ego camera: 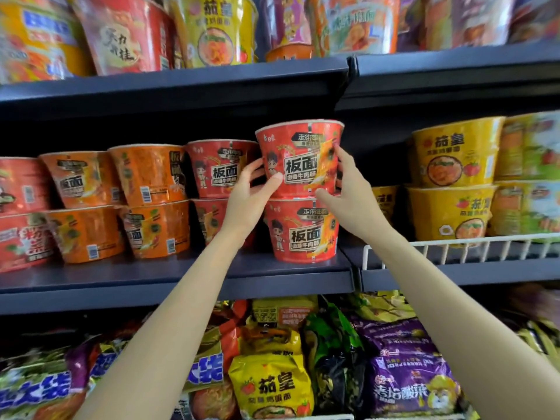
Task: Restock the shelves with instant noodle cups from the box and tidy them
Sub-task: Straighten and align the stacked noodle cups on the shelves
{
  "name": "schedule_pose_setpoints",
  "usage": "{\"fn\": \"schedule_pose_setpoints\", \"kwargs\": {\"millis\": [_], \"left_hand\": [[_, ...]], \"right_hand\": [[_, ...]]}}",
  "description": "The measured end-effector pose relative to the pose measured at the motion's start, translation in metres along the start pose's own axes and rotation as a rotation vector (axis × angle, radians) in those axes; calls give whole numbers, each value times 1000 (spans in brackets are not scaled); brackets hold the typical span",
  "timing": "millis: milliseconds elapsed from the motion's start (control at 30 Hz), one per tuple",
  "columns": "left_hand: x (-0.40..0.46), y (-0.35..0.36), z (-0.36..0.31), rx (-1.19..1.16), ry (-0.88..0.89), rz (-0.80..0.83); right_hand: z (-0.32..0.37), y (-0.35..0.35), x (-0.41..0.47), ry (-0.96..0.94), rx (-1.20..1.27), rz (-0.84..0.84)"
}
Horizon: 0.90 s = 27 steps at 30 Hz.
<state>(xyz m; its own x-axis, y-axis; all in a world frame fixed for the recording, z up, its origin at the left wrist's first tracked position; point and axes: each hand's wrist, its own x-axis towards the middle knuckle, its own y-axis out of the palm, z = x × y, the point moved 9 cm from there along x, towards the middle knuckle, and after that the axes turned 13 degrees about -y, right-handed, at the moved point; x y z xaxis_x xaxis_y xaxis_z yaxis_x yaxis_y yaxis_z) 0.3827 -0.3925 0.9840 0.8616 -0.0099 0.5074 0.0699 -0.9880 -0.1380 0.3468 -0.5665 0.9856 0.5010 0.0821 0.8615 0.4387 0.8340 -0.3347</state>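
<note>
Both hands on top red noodle cup (300, 157), left hand (251, 198) gripping its left side, right hand (348, 195) gripping right side, cup sitting on 2nd red cup (303, 230) on middle shelf (181, 286), orange cups (148, 174) to left, yellow cups (454, 153) to right

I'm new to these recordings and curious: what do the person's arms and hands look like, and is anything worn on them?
Both forearms are bare, with no sleeve in view. The left hand and right hand wear no gloves, and no rings, watch or bracelet show. The fingers are slim with short, plain nails.
</note>
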Motion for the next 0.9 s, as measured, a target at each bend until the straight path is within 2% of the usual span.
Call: {"fn": "schedule_pose_setpoints", "kwargs": {"millis": [167,267,700,900], "left_hand": [[-9,6,5,70,8,20],[-11,9,7,112,13,-7],[-9,6,5,102,63,-30],[-8,4,8,92,81,-32]], "right_hand": [[-10,-6,-11,93,63,-53],[-14,0,-19,165,135,-5],[-11,2,-18,122,35,73],[-13,2,-18,114,25,43]]}}
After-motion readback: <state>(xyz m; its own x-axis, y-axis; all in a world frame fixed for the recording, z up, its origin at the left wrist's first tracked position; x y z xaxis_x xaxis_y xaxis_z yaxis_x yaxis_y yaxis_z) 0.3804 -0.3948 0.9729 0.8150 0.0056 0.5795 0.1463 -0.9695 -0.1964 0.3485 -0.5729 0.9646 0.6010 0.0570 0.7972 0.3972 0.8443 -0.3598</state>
